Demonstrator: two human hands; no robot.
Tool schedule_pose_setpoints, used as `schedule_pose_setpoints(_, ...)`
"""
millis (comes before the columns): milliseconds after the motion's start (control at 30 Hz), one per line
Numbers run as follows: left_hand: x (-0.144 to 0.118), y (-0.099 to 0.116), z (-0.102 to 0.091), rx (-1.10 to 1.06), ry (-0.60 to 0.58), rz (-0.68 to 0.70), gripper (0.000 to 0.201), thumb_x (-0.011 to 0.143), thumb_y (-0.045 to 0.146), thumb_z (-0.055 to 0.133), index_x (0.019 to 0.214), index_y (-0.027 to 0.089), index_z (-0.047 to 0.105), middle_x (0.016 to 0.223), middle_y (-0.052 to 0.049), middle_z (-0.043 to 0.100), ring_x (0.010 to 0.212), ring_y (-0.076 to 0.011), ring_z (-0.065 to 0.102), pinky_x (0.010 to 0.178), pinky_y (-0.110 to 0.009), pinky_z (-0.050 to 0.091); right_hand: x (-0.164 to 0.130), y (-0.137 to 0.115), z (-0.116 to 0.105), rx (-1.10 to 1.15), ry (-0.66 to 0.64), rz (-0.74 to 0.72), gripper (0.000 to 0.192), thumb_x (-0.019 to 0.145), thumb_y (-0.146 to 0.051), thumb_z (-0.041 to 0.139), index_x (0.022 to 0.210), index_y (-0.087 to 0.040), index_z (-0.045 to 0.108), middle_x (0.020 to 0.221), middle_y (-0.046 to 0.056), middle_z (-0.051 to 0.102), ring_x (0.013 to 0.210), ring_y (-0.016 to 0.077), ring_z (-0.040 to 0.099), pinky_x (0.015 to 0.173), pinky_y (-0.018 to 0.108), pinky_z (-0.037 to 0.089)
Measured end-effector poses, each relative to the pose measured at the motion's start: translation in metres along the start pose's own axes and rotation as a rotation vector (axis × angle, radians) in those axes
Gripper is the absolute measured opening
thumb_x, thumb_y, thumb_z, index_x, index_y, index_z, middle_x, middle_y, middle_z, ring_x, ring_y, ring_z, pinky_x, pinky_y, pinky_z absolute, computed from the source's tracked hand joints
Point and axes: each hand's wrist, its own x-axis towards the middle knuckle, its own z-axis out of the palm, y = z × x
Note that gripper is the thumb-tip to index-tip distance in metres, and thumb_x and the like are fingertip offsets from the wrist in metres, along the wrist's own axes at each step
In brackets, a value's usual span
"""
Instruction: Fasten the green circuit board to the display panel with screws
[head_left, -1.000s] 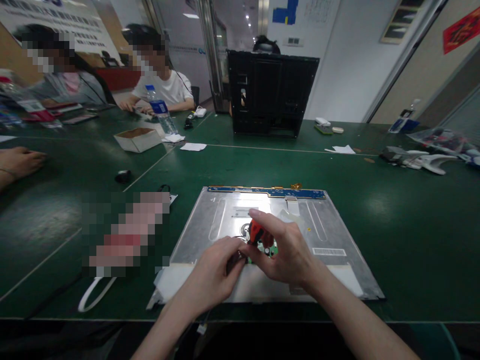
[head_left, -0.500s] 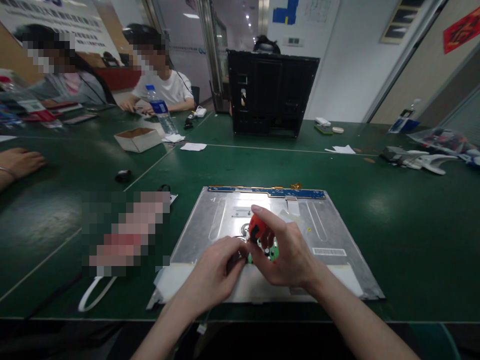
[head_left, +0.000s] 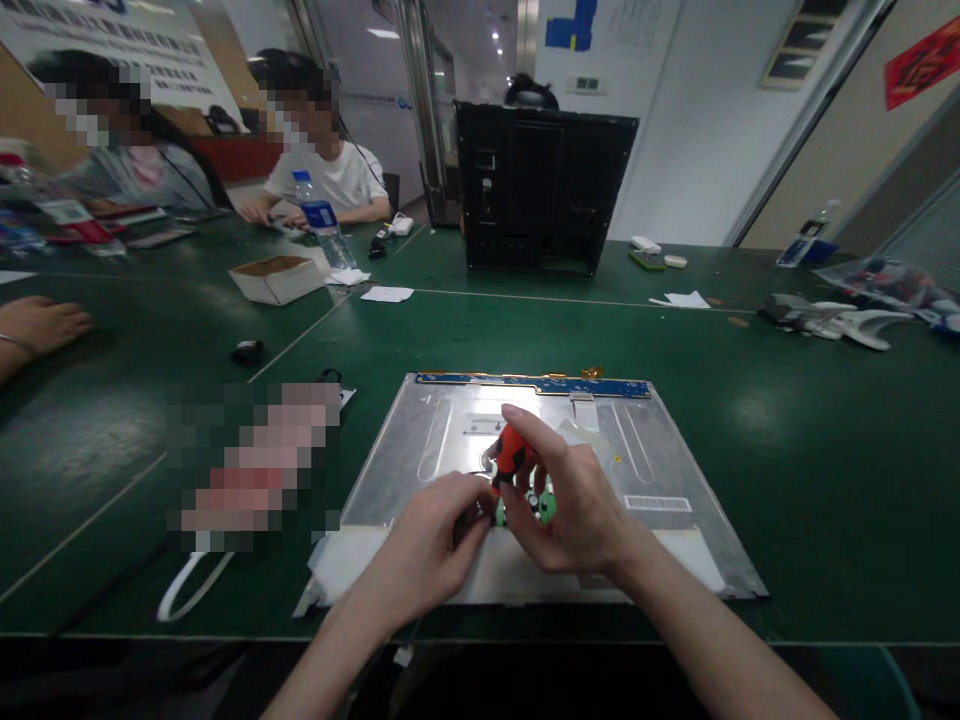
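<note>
Your right hand point(head_left: 577, 510) has tipped the orange screwdriver point(head_left: 511, 455) left, gripping it over the green board point(head_left: 541, 503), while your left hand point(head_left: 435, 540) pinches the board's edge on the metal panel point(head_left: 637, 450).

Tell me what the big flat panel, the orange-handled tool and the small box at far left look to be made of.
Flat panel: likely sheet metal, dull silver with pressed ribs and soft glare.
Orange-handled tool, held in the right hand: handle looks like matte plastic or rubber; tip hidden.
Small box: probably cardboard, white outside, brown inside.
</note>
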Motion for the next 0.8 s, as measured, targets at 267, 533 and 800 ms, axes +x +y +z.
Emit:
schedule_pose_setpoints(267,0.0023,0.0013,-0.0004,-0.003,0.016,0.037,0.013,0.087,0.014,0.046,0.086,0.019,0.057,0.081,-0.003,0.064,0.074,-0.0178,0.059,0.067,-0.030,0.045,0.0023,-0.0001,0.0007,-0.038,0.044,0.000,0.068,0.087,-0.012,0.055,0.149,-0.020,0.029,0.095,0.005,0.070,0.057,0.0114,0.057,0.049,0.024,0.050)
schedule_pose_setpoints(533,0.0023,0.0003,-0.0005,-0.020,0.007,0.024,0.013,0.087,0.014,0.047,0.089,0.020,0.059,0.083,-0.004,0.065,0.076,-0.0187,0.060,0.070,-0.031,0.046,0.0009,0.0026,0.0007,-0.058,0.032,-0.011,0.072,0.088,-0.014,0.058,0.152,-0.021,0.027,0.097,0.005,0.070,0.061,0.0134,0.061,0.051,0.026,0.053)
schedule_pose_setpoints(800,-0.0022,-0.0014,-0.0004,-0.030,0.007,-0.009,0.013,0.087,0.014,0.048,0.089,0.019,0.060,0.085,-0.004,0.066,0.079,-0.0194,0.060,0.072,-0.031,0.047,0.0016,0.0008,-0.0003,-0.058,0.023,-0.011,0.072,0.088,-0.012,0.053,0.154,-0.020,0.025,0.097,0.005,0.070,0.061,0.0129,0.062,0.051,0.026,0.054)
